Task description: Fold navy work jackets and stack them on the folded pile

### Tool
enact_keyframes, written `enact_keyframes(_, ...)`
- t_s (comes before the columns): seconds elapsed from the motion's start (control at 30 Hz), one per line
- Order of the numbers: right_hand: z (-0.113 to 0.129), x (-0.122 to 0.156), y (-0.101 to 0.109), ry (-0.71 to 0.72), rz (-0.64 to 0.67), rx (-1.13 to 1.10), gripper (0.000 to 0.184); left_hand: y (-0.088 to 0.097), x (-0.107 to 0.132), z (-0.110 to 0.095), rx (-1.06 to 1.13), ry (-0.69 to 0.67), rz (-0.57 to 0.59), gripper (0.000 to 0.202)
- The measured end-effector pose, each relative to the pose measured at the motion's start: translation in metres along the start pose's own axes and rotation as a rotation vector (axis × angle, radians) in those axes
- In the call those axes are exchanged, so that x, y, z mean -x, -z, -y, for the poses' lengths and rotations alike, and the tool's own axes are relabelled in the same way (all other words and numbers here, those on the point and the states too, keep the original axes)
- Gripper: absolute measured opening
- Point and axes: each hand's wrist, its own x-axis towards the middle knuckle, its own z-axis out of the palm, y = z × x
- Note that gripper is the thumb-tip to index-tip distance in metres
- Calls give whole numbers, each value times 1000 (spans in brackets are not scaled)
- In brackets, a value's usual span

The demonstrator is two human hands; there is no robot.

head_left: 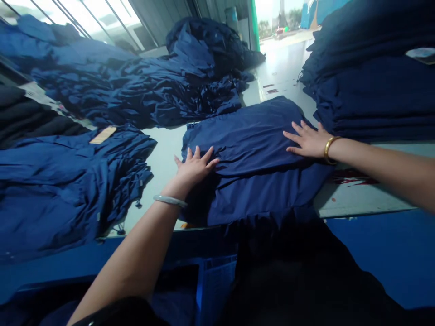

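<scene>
With the clock centred on the navy garment (251,140), both hands lie palm down upon it, and it lies on the table (166,140), reaching the near edge at six o'clock. The left hand (194,170), fingers wide, presses its nine o'clock side; a pale bangle (170,200) circles that wrist. The right hand (307,140), also spread wide, rests at three o'clock, below it a gold bangle (329,150). A blue pile (68,181) sits at nine o'clock, a tag (103,135) on top (any print is too small to read). A rumpled heap (136,81) spreads at ten o'clock, and a tall stack (374,90) stands at two.
</scene>
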Motion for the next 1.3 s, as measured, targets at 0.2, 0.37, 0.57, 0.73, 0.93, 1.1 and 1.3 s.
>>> enact_keyframes(0.2, -1, 15, -23, -52, 22, -25, 88, -30, 1, 12, 140, 17, 17, 76)
enact_keyframes(0.37, -2, 21, -24, -14, -1, -34, 88, -31, 3, 14, 181, -3, 11, 77)
enact_keyframes(0.57, -3, 20, -31, -27, -6, -42, 87, -29, 7, 15, 191, 6, 20, 81)
enact_keyframes(0.73, -6, 17, -39, -31, -21, -31, 89, -29, 10, 15, 198, 123, 42, 100)
enact_keyframes(0.93, -5, 16, -33, -26, -1, -51, 88, -30, 8, 13, 152, 119, 22, 95)
enact_keyframes(1.1, -2, 34, -6, 35, -69, -147, 85, -7, 32, 7, 161, 52, -168, 82)
enact_keyframes(1.3, 43, 137, 10, 649, -216, -346, 40, -14, 152, -16, 173, -732, -199, 87)
